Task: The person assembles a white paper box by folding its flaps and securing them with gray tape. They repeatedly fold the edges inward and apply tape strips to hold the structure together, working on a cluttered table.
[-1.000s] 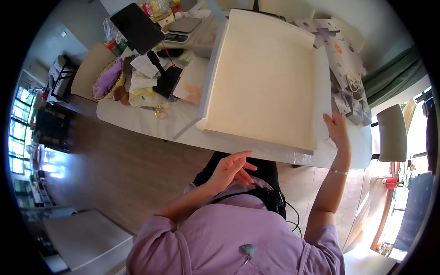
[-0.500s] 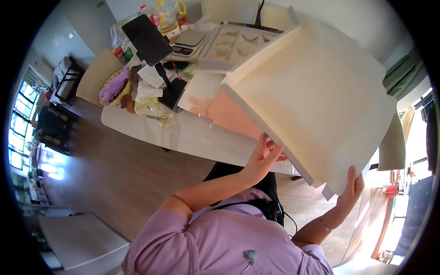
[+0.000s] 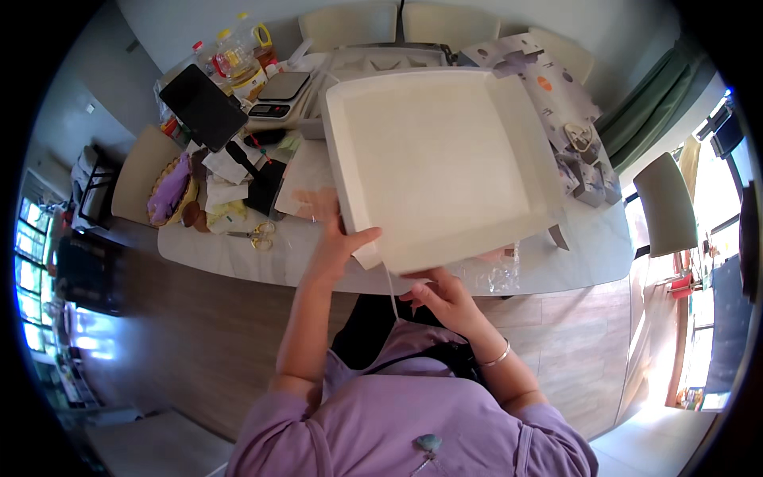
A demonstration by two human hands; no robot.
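over the table sits a big white box, open side up. left hand grips its edge at 8 o'clock, thumb on top. right hand touches the 6 o'clock edge, fingers curled. scissors lie at 9 o'clock.

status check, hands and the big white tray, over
Left hand grips white tray at near-left corner. Right hand under near edge. Scissors and clutter left of it.
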